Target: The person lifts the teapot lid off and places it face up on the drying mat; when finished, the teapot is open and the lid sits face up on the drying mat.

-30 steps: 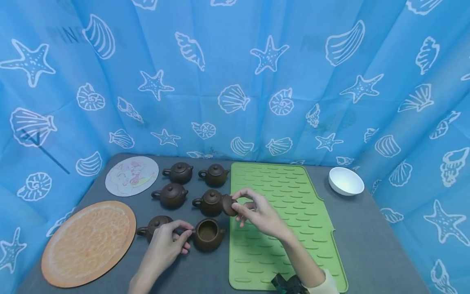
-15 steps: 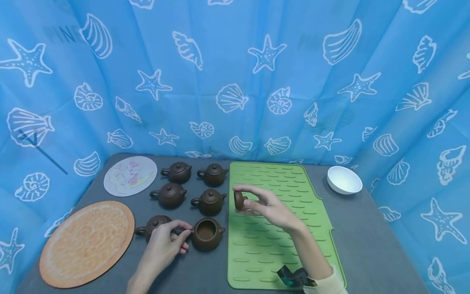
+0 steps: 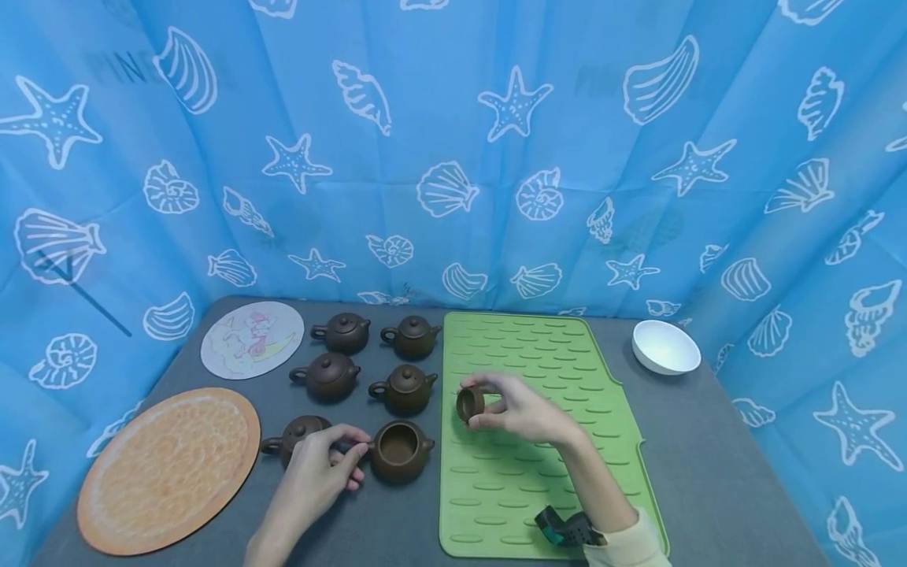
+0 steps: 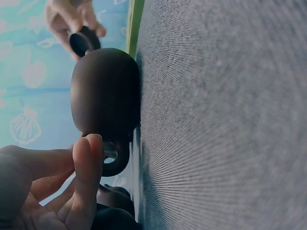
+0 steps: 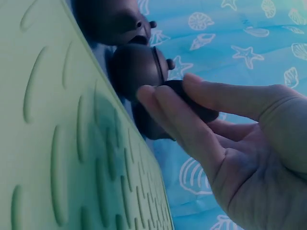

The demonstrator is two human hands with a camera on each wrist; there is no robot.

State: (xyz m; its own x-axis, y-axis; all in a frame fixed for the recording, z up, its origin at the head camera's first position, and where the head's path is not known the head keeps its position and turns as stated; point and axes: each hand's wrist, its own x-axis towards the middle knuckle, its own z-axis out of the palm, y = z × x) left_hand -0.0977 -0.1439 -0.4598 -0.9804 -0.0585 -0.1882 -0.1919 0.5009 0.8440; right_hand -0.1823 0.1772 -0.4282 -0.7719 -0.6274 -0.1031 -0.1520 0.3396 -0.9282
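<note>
An uncovered brown teapot (image 3: pixel 399 452) stands on the grey table, its round opening facing up. My left hand (image 3: pixel 322 472) pinches its handle (image 4: pixel 117 160) between thumb and fingers, as the left wrist view shows. Over the green mat, my right hand (image 3: pixel 520 408) holds a small brown teapot lid (image 3: pixel 470 404) by its edge, tilted so its hollow underside faces left. In the right wrist view the lid (image 5: pixel 192 100) sits between thumb and fingers, partly hidden. Behind the open pot is a lidded teapot (image 3: pixel 404 390); another lidded teapot (image 3: pixel 294 437) is partly covered by my left hand.
More lidded teapots stand behind, such as a back-row teapot (image 3: pixel 412 337). A green ribbed mat (image 3: pixel 524 488) lies to the right, with a white bowl (image 3: pixel 666 348) beyond it. At left are a round tan mat (image 3: pixel 170 472) and a pale picture disc (image 3: pixel 251 340).
My right hand has drawn the lid rightward from beside the lidded teapot to over the mat, and turned it. The left hand keeps its pinch on the handle.
</note>
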